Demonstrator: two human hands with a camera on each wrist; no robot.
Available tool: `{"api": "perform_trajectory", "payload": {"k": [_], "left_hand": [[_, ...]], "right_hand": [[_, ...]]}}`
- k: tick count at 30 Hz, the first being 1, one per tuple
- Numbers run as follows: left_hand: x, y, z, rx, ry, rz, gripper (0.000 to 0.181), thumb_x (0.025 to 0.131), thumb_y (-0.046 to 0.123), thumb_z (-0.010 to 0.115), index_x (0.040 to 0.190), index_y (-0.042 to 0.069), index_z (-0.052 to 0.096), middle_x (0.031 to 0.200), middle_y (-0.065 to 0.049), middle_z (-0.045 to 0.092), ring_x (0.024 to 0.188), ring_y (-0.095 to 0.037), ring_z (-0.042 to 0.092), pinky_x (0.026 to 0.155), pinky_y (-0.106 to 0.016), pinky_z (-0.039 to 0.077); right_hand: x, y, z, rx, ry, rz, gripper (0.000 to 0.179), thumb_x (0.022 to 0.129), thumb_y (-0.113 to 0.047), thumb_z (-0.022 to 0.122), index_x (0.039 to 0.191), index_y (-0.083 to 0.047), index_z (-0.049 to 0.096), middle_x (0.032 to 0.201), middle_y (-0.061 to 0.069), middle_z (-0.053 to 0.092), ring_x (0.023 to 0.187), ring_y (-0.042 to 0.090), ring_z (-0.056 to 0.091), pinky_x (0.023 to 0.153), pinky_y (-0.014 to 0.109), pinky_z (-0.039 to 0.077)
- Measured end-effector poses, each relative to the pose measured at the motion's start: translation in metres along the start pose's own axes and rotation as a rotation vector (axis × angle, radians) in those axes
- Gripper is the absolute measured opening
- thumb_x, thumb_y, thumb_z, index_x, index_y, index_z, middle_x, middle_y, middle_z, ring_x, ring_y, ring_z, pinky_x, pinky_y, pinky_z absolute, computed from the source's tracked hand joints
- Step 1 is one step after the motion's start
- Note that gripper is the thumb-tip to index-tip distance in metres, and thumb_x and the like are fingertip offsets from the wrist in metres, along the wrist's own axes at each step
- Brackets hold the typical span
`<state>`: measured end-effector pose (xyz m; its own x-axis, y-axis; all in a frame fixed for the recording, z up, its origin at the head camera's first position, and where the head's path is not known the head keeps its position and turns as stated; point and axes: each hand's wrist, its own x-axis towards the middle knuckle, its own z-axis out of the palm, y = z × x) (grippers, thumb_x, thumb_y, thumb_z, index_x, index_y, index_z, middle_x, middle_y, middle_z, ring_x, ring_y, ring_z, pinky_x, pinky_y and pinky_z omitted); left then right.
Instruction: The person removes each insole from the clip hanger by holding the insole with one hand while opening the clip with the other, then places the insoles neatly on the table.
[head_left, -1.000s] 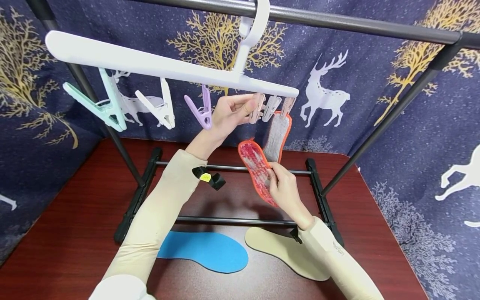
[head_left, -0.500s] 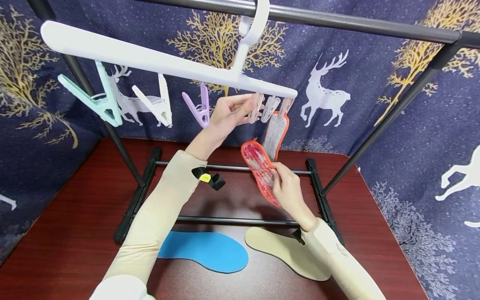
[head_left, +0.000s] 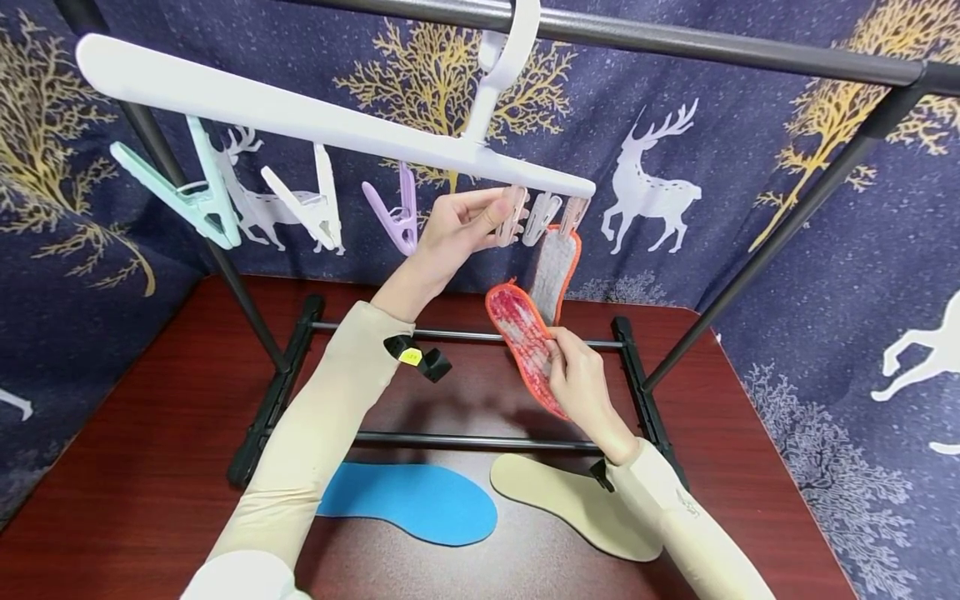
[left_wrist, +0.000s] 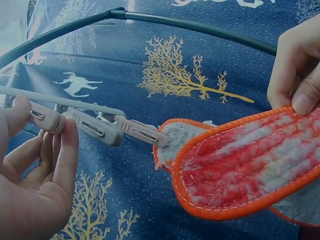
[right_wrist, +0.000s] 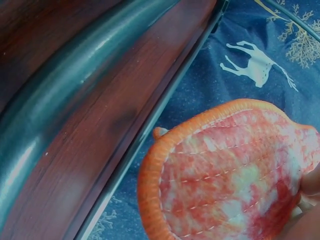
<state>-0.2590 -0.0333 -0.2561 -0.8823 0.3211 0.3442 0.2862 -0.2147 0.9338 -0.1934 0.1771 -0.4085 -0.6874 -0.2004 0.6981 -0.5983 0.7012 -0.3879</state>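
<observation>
My left hand (head_left: 452,236) pinches a pinkish clothespin (head_left: 513,218) under the white hanger (head_left: 300,117) between thumb and fingers. In my right hand (head_left: 583,382) is a fuzzy red-and-white insole (head_left: 521,337) with orange edging, gripped at its side and tilted below the clothespins. A matching insole (head_left: 557,271), grey side showing, hangs behind it from the end clothespin (head_left: 574,214). Between these two clothespins is a greyish one (head_left: 542,218) with nothing in it. In the left wrist view the held insole (left_wrist: 240,165) partly covers the hanging one (left_wrist: 179,136).
Mint (head_left: 187,196), white (head_left: 315,204) and purple (head_left: 397,212) clothespins hang on the hanger's left half. The hanger hooks over a dark rack bar (head_left: 675,50). A blue insole (head_left: 420,504) and a beige insole (head_left: 577,508) lie on the reddish table (head_left: 150,433).
My right hand and the red insole have shifted slightly right. The hanger's left end has risen a little with its clothespins. My left hand keeps its pinch on the clothespin.
</observation>
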Motion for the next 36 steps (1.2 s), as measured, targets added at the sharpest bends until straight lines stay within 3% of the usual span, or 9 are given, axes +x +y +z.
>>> {"api": "perform_trajectory", "payload": {"k": [19, 36], "left_hand": [[0.000, 0.000, 0.000, -0.008, 0.003, 0.005, 0.037, 0.097, 0.011, 0.051, 0.132, -0.003, 0.057, 0.129, -0.024, 0.059, 0.104, -0.011, 0.066, 0.092, -0.036, 0.054], [-0.001, -0.002, -0.002, -0.008, -0.022, 0.001, 0.037, 0.098, 0.011, 0.052, 0.133, 0.000, 0.056, 0.135, -0.017, 0.058, 0.123, -0.020, 0.057, 0.095, -0.036, 0.053]], "right_hand": [[-0.002, 0.001, -0.004, -0.004, -0.053, 0.054, 0.013, 0.099, -0.006, 0.052, 0.103, -0.005, 0.065, 0.070, 0.005, 0.056, 0.057, 0.012, 0.047, 0.056, 0.029, 0.042], [-0.008, 0.007, -0.010, -0.027, -0.074, 0.091, 0.012, 0.099, -0.006, 0.052, 0.101, -0.004, 0.064, 0.071, 0.006, 0.056, 0.057, 0.012, 0.045, 0.056, 0.027, 0.039]]}}
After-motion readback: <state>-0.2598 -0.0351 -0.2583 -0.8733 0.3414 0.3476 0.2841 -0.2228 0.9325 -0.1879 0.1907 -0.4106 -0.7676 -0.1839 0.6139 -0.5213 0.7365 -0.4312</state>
